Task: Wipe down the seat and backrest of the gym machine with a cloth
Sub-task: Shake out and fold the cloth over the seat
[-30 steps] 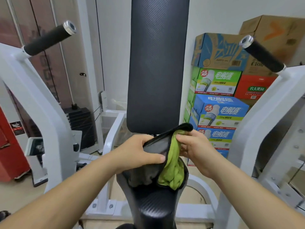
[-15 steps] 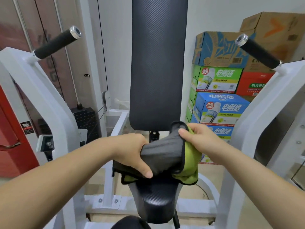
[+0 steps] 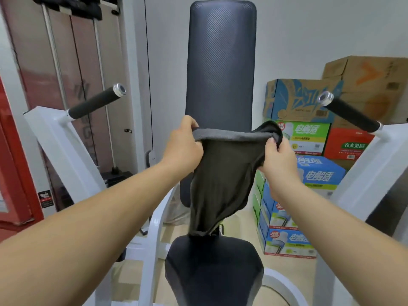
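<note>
A dark grey cloth [image 3: 220, 173] hangs spread between my two hands in front of the tall black backrest [image 3: 220, 62]. My left hand [image 3: 183, 144] pinches its upper left corner. My right hand [image 3: 276, 155] grips the upper right corner. The cloth's lower tip dangles just above the back of the black seat [image 3: 214, 268], with a sliver of green showing at its lower edge. The backrest's lower part is hidden behind the cloth.
White machine arms with black foam handles stand at the left [image 3: 95, 102] and right [image 3: 348, 113]. Stacked cardboard boxes [image 3: 309, 151] fill the right behind the seat. A weight stack with guide rods [image 3: 114, 171] sits at the back left.
Both hands lifted the bunched cloth off the seat and pulled it apart, so it now hangs open with the grey side facing me. The view has tilted upward.
</note>
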Demonstrator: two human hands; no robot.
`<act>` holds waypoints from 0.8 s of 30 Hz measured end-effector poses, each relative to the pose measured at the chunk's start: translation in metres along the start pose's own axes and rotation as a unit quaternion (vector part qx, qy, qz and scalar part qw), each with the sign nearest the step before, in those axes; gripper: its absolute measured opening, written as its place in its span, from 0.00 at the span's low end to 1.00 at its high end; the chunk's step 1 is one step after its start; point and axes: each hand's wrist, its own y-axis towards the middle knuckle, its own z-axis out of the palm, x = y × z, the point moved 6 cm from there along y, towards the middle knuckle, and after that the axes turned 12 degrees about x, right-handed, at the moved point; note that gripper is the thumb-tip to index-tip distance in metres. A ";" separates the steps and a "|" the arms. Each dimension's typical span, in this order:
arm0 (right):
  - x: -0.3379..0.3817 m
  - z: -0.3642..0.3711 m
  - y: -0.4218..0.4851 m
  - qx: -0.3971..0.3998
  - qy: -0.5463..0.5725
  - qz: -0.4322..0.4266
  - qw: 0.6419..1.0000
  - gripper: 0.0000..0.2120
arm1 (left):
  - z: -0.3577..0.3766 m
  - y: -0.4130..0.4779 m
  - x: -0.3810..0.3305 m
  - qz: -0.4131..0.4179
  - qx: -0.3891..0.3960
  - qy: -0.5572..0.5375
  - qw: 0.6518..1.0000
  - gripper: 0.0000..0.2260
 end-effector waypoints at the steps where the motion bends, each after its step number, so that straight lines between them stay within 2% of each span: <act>1: 0.001 0.000 -0.004 0.008 0.012 -0.004 1.000 0.11 | -0.003 -0.003 -0.001 0.009 -0.002 -0.015 1.000 0.10; 4: -0.010 -0.004 -0.026 0.037 0.037 0.022 0.998 0.08 | -0.001 -0.025 0.005 0.009 0.053 -0.040 0.998 0.07; 7: -0.045 -0.013 -0.058 0.052 0.024 0.092 0.994 0.08 | 0.016 -0.063 0.019 -0.026 0.174 -0.039 0.984 0.04; 9: -0.074 -0.012 -0.085 0.122 0.012 0.164 0.979 0.10 | 0.028 -0.093 0.029 -0.028 0.274 0.007 0.961 0.02; 12: -0.105 -0.007 -0.125 0.234 -0.026 0.225 0.946 0.05 | 0.044 -0.138 0.034 -0.011 0.423 0.071 0.903 0.02; 15: -0.112 -0.009 -0.159 0.325 0.007 0.271 0.906 0.09 | 0.049 -0.181 0.033 -0.029 0.531 0.085 0.843 0.09; 18: -0.104 -0.013 -0.184 0.443 -0.028 0.295 0.846 0.11 | 0.046 -0.210 0.032 -0.063 0.636 0.044 0.768 0.14; 20: -0.097 -0.015 -0.190 0.471 -0.051 0.264 0.840 0.10 | 0.047 -0.213 0.032 -0.065 0.650 0.002 0.757 0.14; 21: -0.097 -0.016 -0.188 0.453 -0.057 0.255 0.852 0.09 | 0.049 -0.211 0.032 -0.068 0.643 -0.022 0.763 0.13; 24: -0.106 -0.029 -0.175 0.349 -0.067 0.246 0.902 0.13 | 0.055 -0.187 0.052 -0.104 0.571 -0.073 0.811 0.09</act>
